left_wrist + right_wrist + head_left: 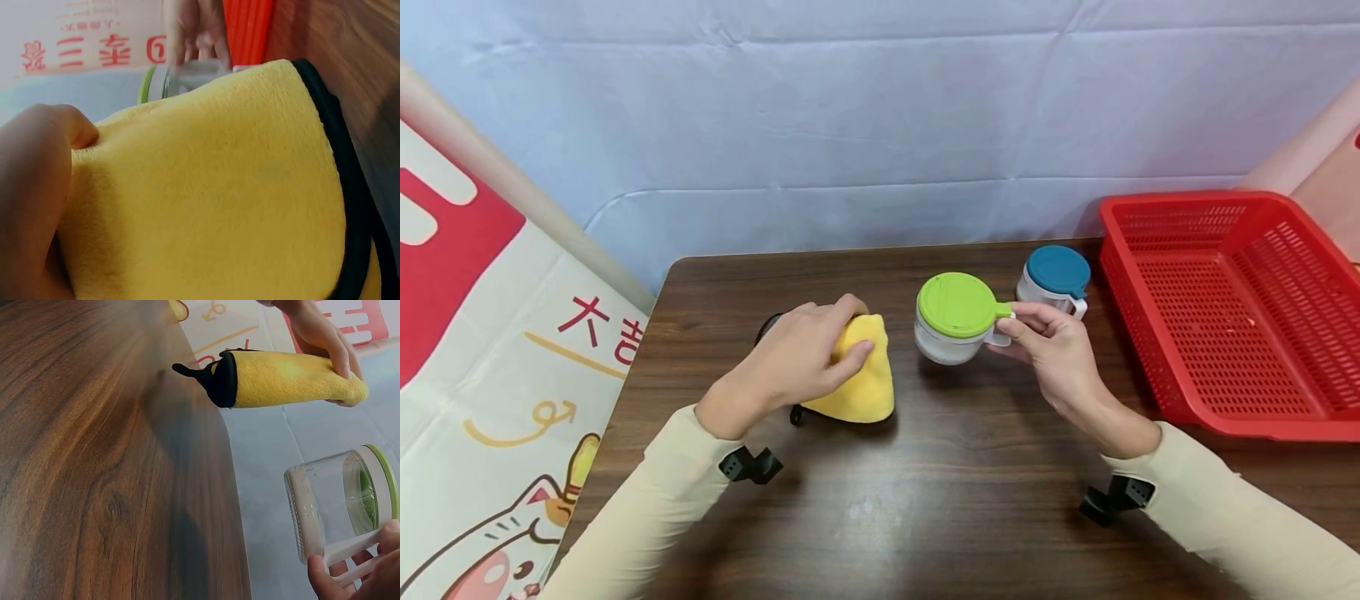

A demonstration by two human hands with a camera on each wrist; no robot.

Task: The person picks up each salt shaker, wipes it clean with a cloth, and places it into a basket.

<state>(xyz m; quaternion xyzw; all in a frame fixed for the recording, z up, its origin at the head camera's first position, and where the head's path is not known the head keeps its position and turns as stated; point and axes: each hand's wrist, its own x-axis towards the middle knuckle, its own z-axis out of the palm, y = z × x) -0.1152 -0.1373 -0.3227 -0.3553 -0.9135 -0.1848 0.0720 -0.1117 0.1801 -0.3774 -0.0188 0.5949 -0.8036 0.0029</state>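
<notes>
My left hand [797,354] grips a yellow cloth [861,383] with a black edge, folded over and held above the table. In the left wrist view the cloth [219,187] fills most of the picture, the thumb pressing on it. By its white handle, my right hand [1060,358] holds a clear jar with a green lid [957,305]. The right wrist view shows the jar [328,503] raised off the table, its lid on, fingers around the handle. Jar and cloth are apart.
A second jar with a blue lid [1058,271] stands at the table's back, behind the right hand. Right of it is a red perforated basket [1150,350]. The brown wooden table [880,517] ends at a pale blue curtain [880,125]. A printed sheet [497,375] hangs at left.
</notes>
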